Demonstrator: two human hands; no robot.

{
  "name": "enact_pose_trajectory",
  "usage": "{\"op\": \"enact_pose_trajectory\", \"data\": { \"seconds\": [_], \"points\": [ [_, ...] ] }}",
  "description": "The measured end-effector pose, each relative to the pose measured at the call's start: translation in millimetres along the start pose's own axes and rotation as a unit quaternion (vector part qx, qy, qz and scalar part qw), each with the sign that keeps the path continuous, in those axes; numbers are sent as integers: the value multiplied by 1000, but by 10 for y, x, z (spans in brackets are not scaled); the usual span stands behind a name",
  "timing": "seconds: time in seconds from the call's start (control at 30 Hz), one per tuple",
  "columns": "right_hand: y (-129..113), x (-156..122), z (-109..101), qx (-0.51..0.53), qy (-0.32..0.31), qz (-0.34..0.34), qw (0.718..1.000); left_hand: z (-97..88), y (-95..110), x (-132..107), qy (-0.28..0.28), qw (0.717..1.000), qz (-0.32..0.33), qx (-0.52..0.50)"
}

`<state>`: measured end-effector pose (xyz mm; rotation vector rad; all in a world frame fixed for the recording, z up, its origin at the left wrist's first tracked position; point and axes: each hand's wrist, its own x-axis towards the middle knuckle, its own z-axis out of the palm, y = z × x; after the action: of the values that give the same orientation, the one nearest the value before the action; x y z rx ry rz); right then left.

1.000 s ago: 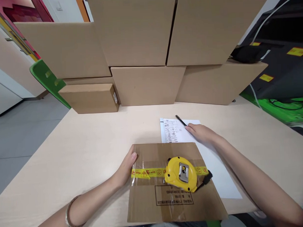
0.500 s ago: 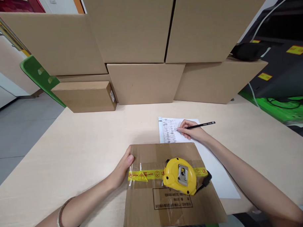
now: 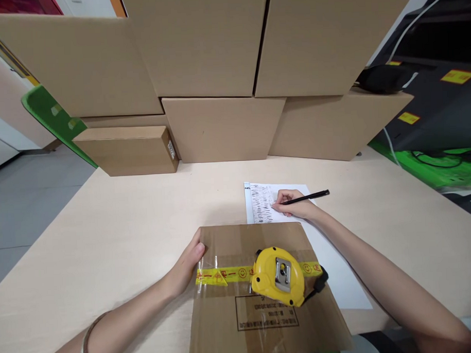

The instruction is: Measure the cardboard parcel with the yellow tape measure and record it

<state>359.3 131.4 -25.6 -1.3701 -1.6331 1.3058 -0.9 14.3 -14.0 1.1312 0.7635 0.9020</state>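
Note:
A flat cardboard box (image 3: 240, 320) sealed with yellow tape lies at the near edge of the table. A yellow tape measure (image 3: 277, 276) rests on top of it. My left hand (image 3: 188, 264) lies against the box's left side, fingers curled round the edge. My right hand (image 3: 296, 208) is closed on a black pen (image 3: 308, 196), its tip down on a printed white sheet (image 3: 267, 202) just behind the box.
Large cardboard boxes (image 3: 220, 69) are stacked like a wall along the table's far edge, a smaller box (image 3: 126, 149) at their left foot. A green chair back (image 3: 50, 118) shows at the left. The pale wooden table (image 3: 117, 222) spreads left of the box.
My right hand has taken up the pen, swung it round and set its tip on the sheet. My left hand stays on the box's side.

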Motion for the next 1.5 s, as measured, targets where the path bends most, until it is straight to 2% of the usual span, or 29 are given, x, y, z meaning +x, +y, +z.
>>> {"op": "enact_pose_trajectory", "data": {
  "seconds": [0.57, 1.0, 1.33, 1.5],
  "points": [
    [-13, -21, -2, -7, -4, -5, 1000, -39, -18, 13, -2, 1000, 3, -3],
    [25, -16, 5, -23, -7, -13, 1000, -64, 2, -4, -34, 999, -7, 14],
    [46, -1, 15, -33, 5, -13, 999, -85, -3, 2, -34, 999, 2, 40],
    [14, -13, -9, -37, -8, -8, 999, -78, -18, 9, -32, 999, 8, 35]
  ]
}}
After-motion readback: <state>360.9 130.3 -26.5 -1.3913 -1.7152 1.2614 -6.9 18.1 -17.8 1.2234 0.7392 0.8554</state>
